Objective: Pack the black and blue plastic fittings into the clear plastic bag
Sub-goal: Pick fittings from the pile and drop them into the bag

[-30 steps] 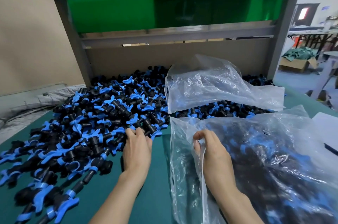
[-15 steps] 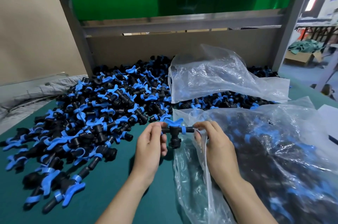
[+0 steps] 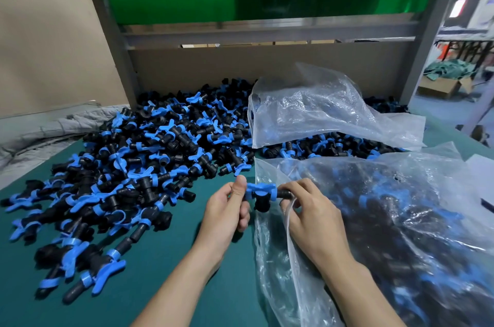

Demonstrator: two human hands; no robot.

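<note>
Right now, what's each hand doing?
Left hand: closed on one end of a fitting.
Right hand: closed on the fitting's other end and the bag edge.

Contents of clear plastic bag [image 3: 401, 219] at 4 o'clock: blurred behind film, individual pieces indistinguishable. Bag cut off by right and bottom edges. Left end of held fitting [image 3: 260, 193] hidden behind left hand [image 3: 227, 209] thumb. Fittings under second bag [image 3: 320, 113] at 1 o'clock partly hidden. Both forearms cut off at bottom edge.
</note>
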